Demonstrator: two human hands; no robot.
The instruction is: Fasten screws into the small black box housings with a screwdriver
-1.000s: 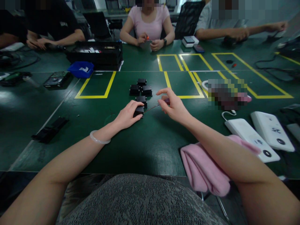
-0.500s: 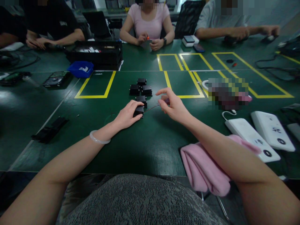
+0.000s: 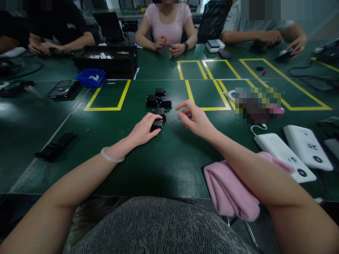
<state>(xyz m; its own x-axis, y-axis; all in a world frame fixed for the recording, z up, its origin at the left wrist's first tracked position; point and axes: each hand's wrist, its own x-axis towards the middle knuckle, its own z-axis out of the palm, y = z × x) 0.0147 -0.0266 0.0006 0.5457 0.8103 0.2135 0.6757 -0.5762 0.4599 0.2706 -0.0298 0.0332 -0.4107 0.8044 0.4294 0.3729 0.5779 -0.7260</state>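
My left hand (image 3: pixel 145 129) grips a small black box (image 3: pixel 156 125) on the green table, its fingers over the top and thumb along the near side. In my right hand (image 3: pixel 196 120) is a screwdriver (image 3: pixel 173 122) with a thin metal shaft and a dark reddish handle, partly hidden by the fingers. The shaft lies almost level and its tip reaches the right side of the held box; whether it touches a screw is too small to tell. Just beyond stand several similar black boxes (image 3: pixel 166 101) in a cluster, with small bright points on their sides.
Left of my arm lies a black part (image 3: pixel 56 146). Farther back are a blue tray (image 3: pixel 91 78), a black crate (image 3: pixel 106 63) and a circuit-board device (image 3: pixel 65 89). On the right sit a pink cloth (image 3: pixel 230 188) and white power banks (image 3: pixel 286 157). Co-workers sit across the table (image 3: pixel 148 176).
My hands hold almost the same pose, with the screwdriver still at the box. At the back right, a co-worker's hand has shifted left and lower over a dark object.
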